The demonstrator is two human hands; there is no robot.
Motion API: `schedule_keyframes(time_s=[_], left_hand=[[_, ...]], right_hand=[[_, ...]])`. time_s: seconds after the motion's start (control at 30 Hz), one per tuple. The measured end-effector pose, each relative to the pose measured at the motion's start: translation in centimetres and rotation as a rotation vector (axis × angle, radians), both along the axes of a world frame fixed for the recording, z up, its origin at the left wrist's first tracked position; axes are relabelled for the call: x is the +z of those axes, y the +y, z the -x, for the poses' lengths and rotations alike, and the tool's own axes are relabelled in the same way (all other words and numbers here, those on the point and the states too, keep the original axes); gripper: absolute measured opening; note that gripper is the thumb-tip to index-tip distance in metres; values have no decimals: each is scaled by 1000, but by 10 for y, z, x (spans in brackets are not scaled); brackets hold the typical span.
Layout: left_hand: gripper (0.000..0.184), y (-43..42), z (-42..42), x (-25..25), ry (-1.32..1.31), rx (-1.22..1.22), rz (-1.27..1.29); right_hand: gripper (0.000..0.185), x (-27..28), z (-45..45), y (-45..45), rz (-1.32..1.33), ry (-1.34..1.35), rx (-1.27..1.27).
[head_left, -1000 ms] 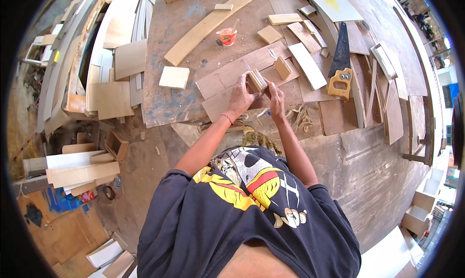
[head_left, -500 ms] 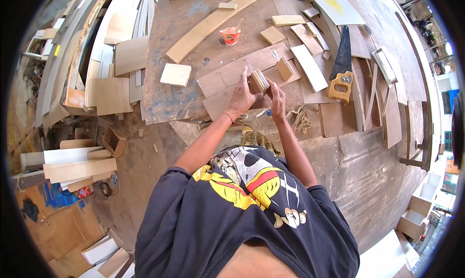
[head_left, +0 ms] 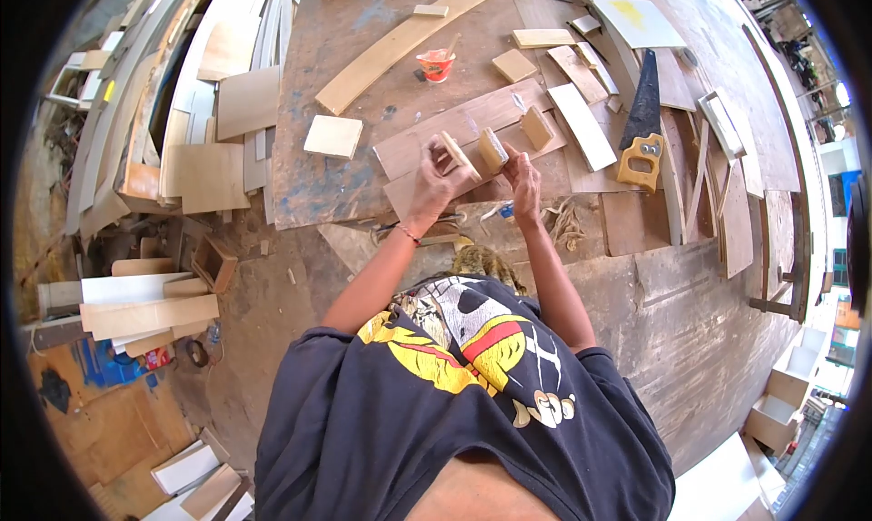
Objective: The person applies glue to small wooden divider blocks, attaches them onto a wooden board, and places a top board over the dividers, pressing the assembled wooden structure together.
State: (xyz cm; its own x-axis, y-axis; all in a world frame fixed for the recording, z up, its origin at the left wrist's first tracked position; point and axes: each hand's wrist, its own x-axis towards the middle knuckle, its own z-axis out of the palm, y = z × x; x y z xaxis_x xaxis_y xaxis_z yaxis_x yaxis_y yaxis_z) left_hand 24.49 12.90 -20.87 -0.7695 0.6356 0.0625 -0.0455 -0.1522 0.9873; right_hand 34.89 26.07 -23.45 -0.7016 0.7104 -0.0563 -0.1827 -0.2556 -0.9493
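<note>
My left hand (head_left: 429, 187) is closed on a small wooden block (head_left: 461, 157), tilted with its edge toward me. A second small wooden block (head_left: 493, 149) is in the fingers of my right hand (head_left: 523, 187), a short gap to the right of the first. White material shows along its edge. Both are over the brown boards (head_left: 445, 126) at the table's near side. Just beyond my right hand, another small block (head_left: 537, 129) stands upright on the boards. Farther back is a red and white cup (head_left: 436, 66) with a stick in it.
A handsaw (head_left: 642, 126) with a wooden handle lies at the right among wood strips. A square wood piece (head_left: 333, 137) is on the table (head_left: 313, 189) at the left, below a long curved board (head_left: 400, 49). Stacked panels (head_left: 247, 103) stand farther left.
The two blocks, held together before, are now apart. My left hand has shifted left and slightly toward me with one; the other stays with my right hand.
</note>
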Motion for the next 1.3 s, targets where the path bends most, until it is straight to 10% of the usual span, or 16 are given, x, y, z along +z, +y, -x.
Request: schedule_keyframes(time_s=[0.13, 0.47, 0.73, 1.03, 1.3], left_hand=[[42, -29, 12, 6, -456, -88, -167], [74, -35, 35, 20, -1166, -35, -670], [47, 5, 52, 27, -655, 97, -488], [77, 30, 76, 44, -170, 148, -167], [81, 39, 105, 37, -47, 82, 10]], right_hand=[[56, 1, -1, 6, -11, -2, -2], [26, 74, 26, 36, -415, -67, -250], [18, 91, 104, 98, -443, -222, -105], [42, 75, 190, 109, -858, -355, 245], [7, 64, 200, 108, -1070, -147, 326]])
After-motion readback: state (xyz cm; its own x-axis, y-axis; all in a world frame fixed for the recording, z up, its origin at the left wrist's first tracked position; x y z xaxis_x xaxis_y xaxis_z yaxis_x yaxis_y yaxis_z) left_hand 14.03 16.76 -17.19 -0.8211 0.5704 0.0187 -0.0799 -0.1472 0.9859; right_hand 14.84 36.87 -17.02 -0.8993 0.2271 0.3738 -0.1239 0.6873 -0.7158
